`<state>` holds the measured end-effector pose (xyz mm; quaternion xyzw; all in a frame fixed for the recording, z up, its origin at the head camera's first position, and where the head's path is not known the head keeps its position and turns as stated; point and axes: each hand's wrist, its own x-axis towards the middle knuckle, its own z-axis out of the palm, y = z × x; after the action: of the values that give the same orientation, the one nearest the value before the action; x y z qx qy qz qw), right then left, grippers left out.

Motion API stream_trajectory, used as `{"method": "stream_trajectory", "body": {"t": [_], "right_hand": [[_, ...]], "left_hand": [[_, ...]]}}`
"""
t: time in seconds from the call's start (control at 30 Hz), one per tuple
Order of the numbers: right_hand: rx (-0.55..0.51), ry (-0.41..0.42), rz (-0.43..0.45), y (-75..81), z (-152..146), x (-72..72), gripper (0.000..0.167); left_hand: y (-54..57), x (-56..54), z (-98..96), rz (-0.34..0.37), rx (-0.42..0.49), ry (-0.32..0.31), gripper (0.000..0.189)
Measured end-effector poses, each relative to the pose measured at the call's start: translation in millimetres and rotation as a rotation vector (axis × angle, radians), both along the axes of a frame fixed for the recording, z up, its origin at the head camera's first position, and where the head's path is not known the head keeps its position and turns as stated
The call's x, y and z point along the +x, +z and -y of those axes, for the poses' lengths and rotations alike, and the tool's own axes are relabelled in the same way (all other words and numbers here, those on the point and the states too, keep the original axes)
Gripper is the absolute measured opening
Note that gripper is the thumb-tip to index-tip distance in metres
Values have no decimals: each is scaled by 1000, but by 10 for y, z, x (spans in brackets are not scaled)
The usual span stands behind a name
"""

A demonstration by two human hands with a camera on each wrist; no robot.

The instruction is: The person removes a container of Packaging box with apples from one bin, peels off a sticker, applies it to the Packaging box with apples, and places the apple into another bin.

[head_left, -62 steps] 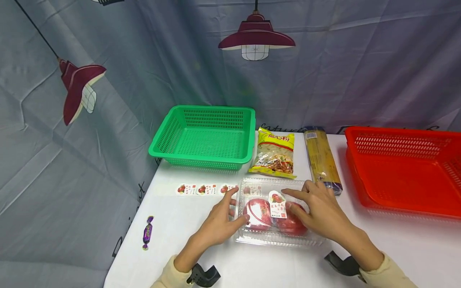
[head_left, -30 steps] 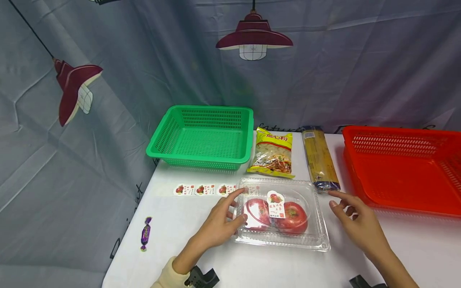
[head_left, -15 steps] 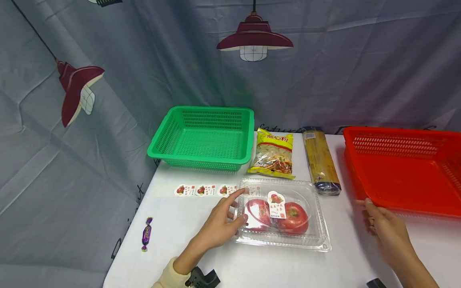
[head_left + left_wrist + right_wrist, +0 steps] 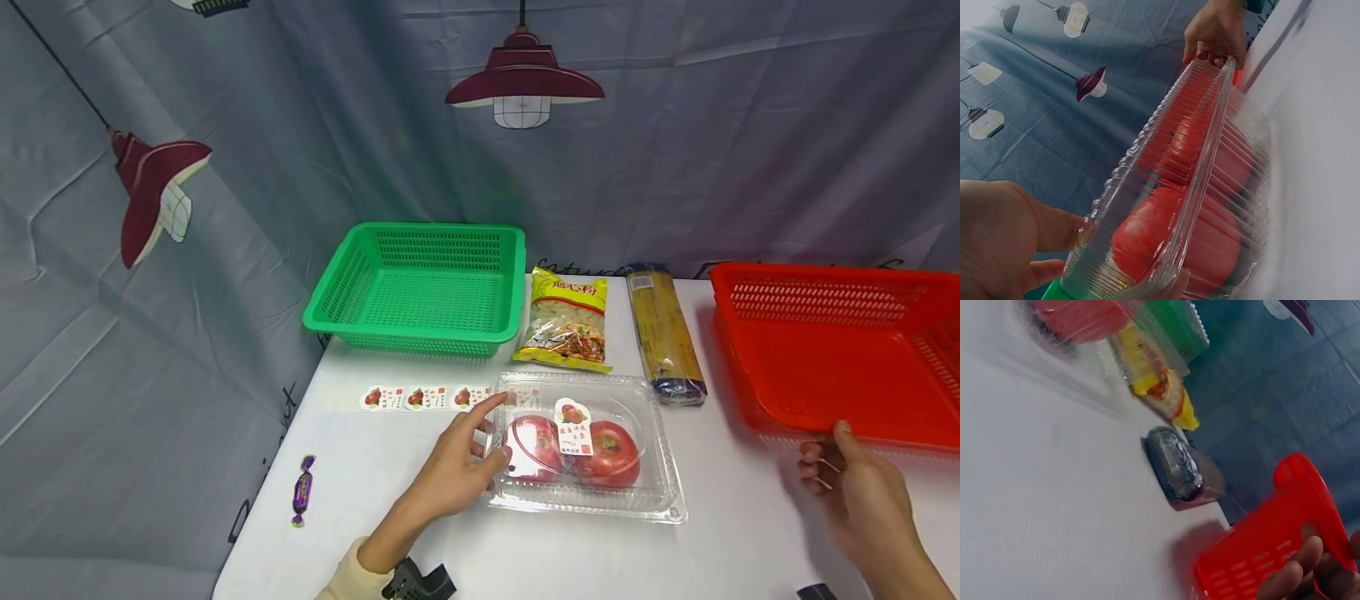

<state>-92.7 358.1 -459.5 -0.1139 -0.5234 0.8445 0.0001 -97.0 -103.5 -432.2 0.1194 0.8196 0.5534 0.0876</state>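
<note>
A clear plastic clamshell box with two round red fruits inside sits shut on the white table, a fruit-printed label stuck on its lid. My left hand holds the box by its left side, thumb and index finger over the edge; the left wrist view shows its fingers against the ribbed wall. At the right, my right hand grips the front rim of the red basket, thumb on top and the other fingers curled below. The right wrist view has those fingers beside the perforated wall.
Behind the box lie a yellow pasta bag and a long noodle pack. A green basket stands back left. A strip of labels runs under the box's left corner. A purple wrapped candy lies at the left.
My right hand has left the label on the lid and moved right, past the noodle pack, to the red basket's front rim. My left hand has stayed at the box.
</note>
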Motion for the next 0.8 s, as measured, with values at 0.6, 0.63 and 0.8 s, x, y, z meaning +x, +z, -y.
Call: {"method": "stream_trajectory", "body": {"t": [0.6,0.63,0.8], "right_hand": [[153,-27,-51,7,38,3,37],[151,-29,-49,4,36,3,38],[117,-22,-67,-18,17,-2,37]], "left_hand": [[364,75,-71,21,96,21,66],[366,68,-73,22,104,15,66],[393,24,-91,40,140,-12,66]]}}
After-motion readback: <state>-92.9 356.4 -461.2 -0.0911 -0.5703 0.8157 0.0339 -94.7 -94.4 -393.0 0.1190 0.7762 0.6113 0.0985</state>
